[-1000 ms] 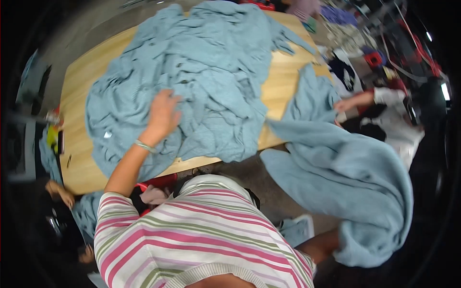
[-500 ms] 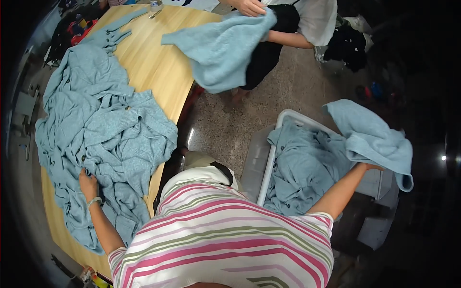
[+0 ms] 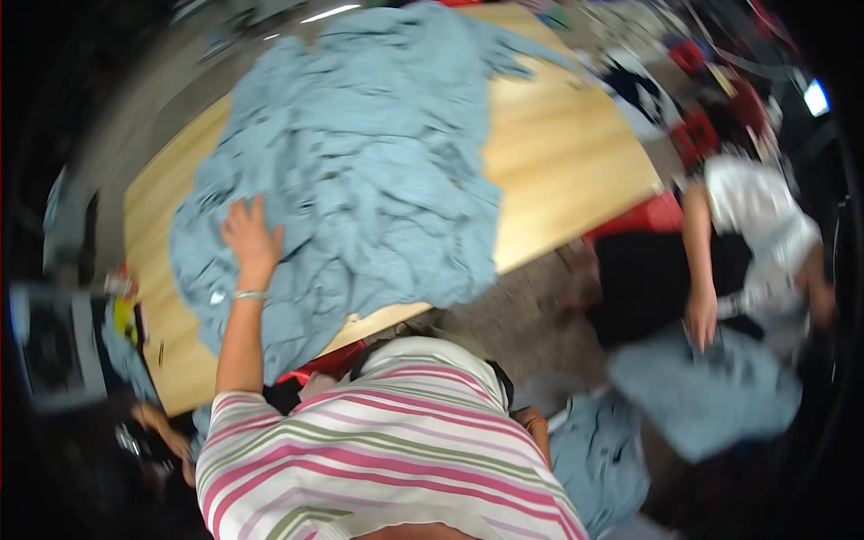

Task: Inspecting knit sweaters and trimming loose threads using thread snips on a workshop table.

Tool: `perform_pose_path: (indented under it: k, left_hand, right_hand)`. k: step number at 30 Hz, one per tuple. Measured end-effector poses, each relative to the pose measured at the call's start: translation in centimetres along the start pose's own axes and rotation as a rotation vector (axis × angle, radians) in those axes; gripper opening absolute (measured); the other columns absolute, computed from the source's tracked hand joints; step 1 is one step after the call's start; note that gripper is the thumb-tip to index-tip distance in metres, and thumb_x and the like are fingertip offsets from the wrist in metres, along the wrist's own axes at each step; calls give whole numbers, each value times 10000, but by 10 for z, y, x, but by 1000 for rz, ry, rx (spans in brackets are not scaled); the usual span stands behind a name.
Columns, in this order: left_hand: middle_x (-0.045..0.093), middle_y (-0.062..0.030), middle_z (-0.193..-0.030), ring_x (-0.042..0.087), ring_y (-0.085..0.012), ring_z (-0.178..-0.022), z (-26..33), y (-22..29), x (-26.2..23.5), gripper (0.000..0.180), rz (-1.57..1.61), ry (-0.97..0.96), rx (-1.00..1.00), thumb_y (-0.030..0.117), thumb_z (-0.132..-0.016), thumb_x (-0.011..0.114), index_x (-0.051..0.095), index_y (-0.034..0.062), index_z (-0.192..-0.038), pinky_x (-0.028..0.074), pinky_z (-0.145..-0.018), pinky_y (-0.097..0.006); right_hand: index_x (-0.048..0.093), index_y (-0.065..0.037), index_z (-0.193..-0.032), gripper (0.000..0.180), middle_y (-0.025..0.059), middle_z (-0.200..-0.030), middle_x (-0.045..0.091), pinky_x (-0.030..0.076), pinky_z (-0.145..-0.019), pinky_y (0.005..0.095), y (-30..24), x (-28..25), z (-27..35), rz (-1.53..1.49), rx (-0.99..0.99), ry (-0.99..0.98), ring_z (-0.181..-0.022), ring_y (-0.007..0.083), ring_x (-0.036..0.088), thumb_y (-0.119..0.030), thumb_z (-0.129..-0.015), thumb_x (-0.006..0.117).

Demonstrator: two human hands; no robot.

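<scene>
My left hand (image 3: 249, 236) lies flat, fingers spread, on a big rumpled heap of light blue towels (image 3: 360, 171) that covers much of a wooden table (image 3: 558, 162). It holds nothing. A thin bracelet sits on that wrist. Only a short bit of my right arm (image 3: 533, 423) shows past my striped shirt, right beside more blue cloth (image 3: 598, 463) lying low on my right. The right hand itself is hidden.
Another person in a white top (image 3: 756, 225) stands at the right, one hand (image 3: 700, 319) over a blue towel (image 3: 711, 396). Red objects (image 3: 648, 216) sit under the table's edge. Dark equipment (image 3: 54, 351) is at the left. The picture is motion-blurred.
The view has swung from the bin on the right back to the table. My left hand stays on the towel heap. The towel held up by my right hand is out of sight.
</scene>
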State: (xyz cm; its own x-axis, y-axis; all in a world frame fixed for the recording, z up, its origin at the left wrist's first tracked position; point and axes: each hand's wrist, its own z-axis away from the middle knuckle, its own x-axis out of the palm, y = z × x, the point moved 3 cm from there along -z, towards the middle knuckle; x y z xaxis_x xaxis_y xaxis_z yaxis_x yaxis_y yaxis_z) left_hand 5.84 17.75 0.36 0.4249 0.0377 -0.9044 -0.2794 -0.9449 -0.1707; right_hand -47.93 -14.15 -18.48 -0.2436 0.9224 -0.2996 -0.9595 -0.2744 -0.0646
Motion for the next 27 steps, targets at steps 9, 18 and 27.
perform_pose_path:
  k: [9,18,27]
  left_hand:
    - [652,-164,-950,617,-362,-782,21,-32,-14,233,880,-29,-370,154,-829,636,628,21,-1021,497,-679,-407]
    - [566,-133,-959,563,-312,-902,95,194,-112,213,1515,-510,794,188,-890,546,581,32,-1031,464,-784,-410]
    - [609,-113,-1065,561,-278,-1023,44,28,-69,230,1131,233,-460,129,-840,620,634,51,-1057,436,-900,-352]
  right_hand:
    - [683,-8,-980,217,171,-798,684,520,-666,344,-210,-140,25,152,-991,607,-717,214,679,-174,-842,656]
    - [449,29,-1313,573,95,-1189,598,430,-944,294,-440,-117,111,-428,-1086,-610,-1061,152,562,-149,-831,703]
    - [627,17,-1115,279,81,-1002,637,502,-818,311,-441,-242,146,-724,-1296,14,-899,156,604,-45,-843,620]
